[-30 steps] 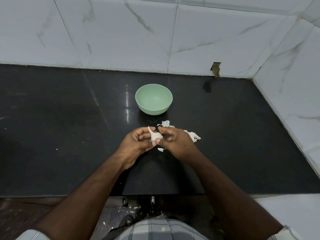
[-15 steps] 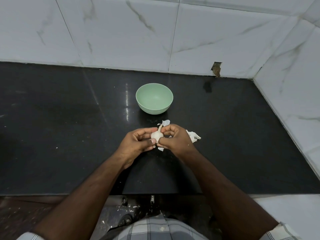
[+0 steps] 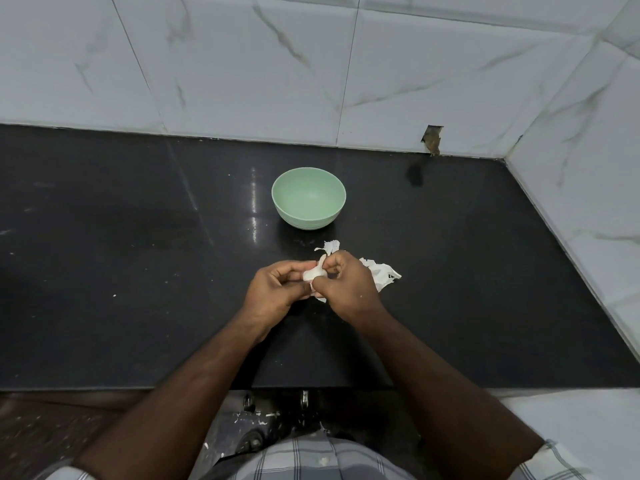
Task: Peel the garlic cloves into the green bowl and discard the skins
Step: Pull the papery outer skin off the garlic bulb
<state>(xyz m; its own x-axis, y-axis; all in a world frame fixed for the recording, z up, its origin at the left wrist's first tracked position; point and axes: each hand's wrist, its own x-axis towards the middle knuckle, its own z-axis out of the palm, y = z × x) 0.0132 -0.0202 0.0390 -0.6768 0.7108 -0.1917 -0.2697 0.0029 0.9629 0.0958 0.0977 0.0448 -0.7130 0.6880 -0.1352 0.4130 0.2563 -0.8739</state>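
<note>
Both hands meet just in front of the round pale-green plastic bowl (image 3: 308,198), which looks empty on the black stone counter (image 3: 121,254). The left hand (image 3: 273,294) curls its fingers around the white papery garlic bulb (image 3: 314,271), steadying it; the right hand (image 3: 346,289) pinches at its stem end with bent fingers. Best, I judge, to grip low and tear the skin away in strips. Torn white skins (image 3: 381,273) lie just right of the hands, another scrap (image 3: 330,246) between hands and bowl.

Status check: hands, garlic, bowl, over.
Left hand and right hand both gripping garlic. Green bowl empty. Skins loose on counter.
</note>
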